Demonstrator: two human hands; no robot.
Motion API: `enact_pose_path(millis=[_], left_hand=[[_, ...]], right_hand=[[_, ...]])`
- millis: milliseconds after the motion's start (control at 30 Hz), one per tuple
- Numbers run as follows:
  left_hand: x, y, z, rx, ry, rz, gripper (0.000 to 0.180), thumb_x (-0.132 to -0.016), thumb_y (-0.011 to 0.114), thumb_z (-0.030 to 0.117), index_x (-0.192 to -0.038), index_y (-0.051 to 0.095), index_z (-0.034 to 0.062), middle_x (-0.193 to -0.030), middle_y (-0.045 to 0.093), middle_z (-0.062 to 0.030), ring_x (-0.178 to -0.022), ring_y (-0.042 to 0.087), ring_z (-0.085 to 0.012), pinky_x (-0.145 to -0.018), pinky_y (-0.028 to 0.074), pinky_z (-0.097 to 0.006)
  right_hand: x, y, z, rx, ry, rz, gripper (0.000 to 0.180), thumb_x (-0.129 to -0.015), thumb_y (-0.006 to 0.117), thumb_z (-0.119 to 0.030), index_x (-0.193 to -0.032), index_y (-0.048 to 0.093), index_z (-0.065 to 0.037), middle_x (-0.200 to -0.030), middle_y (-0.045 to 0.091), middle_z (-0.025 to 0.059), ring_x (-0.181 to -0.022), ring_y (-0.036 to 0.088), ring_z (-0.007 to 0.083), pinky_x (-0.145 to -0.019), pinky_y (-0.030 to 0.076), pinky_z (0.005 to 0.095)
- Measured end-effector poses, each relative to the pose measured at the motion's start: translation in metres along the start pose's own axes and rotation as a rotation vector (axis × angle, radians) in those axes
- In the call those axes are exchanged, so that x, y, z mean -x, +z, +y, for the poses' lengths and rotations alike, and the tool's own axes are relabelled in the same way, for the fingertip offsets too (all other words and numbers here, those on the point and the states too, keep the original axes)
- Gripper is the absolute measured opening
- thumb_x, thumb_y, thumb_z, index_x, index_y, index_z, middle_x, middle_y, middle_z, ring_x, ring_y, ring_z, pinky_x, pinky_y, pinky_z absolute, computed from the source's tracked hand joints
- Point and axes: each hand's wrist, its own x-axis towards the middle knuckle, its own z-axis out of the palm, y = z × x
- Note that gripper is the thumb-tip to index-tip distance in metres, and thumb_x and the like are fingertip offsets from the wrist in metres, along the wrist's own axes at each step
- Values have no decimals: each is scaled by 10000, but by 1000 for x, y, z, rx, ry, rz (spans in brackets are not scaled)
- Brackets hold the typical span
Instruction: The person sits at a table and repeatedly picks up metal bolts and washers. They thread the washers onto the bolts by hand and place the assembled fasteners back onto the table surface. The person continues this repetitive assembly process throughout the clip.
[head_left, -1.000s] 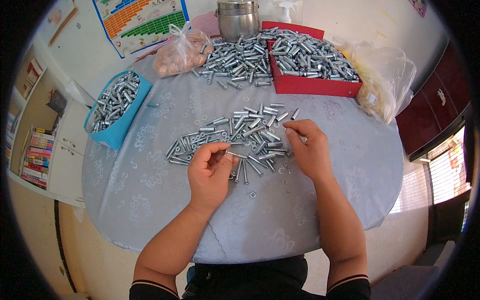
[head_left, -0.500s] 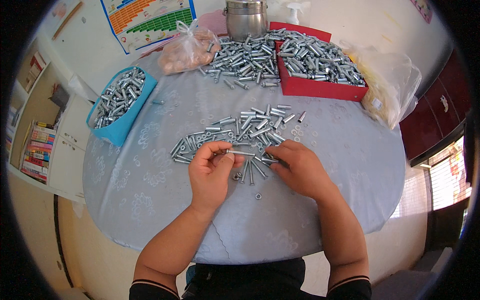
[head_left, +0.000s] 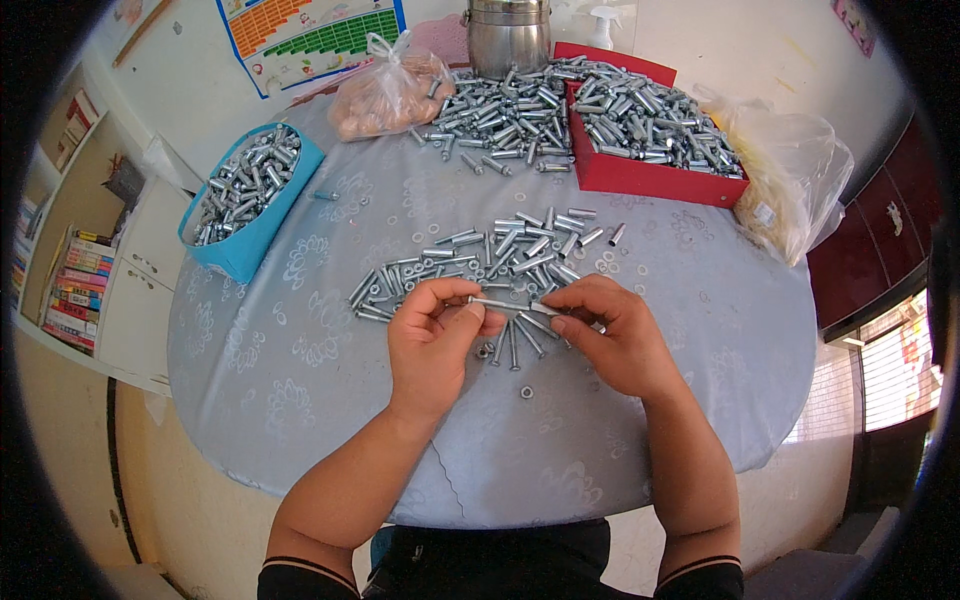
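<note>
Between finger and thumb of my left hand [head_left: 430, 345] is a long metal bolt [head_left: 500, 303], held level with its tip to the right. My right hand [head_left: 620, 335] is pinched at the bolt's tip. What its fingers grip there is small and mostly hidden. Just beyond both hands lies a loose pile of metal sleeves [head_left: 530, 250], nuts and washers. Several loose bolts [head_left: 514, 345] fan out on the cloth below the held one, and a single nut [head_left: 527, 392] sits nearer to me.
A blue bin [head_left: 240, 255] of bolt assemblies stands at the left, a red box [head_left: 650, 185] of them at the back right. Between them are a heap of assemblies [head_left: 510, 115], a tied plastic bag [head_left: 385, 105] and a steel pot [head_left: 508, 40]. Another plastic bag [head_left: 795, 190] rests at the right.
My right hand has risen from the pile to the tip of the bolt, its fingertips now closed there. My left hand still holds the bolt. The view has shifted slightly.
</note>
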Motion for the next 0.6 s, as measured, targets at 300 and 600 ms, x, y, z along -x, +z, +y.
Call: enact_pose_path(millis=[300,600], left_hand=[[0,1,-1,-34,-28,-5,133,-906,545,-8,-1034,580,-20,-898,651,-109,-792,677,-176,-727,583,-310],[6,6,-2,-147,-154,-161,243,-916,601,31,-1149,620,-36,-968,681,-126,-852,689,-176,-724,574,-265]], right_hand=[[0,0,2,-1,-62,-19,208,-823,683,-16,-1031,681,-12,-890,620,90,-767,591,166,-693,485,285],[4,7,-4,-350,186,43,141,-863,695,-70,-971,667,17,-800,643,39,-679,573,93,-616,479,235]])
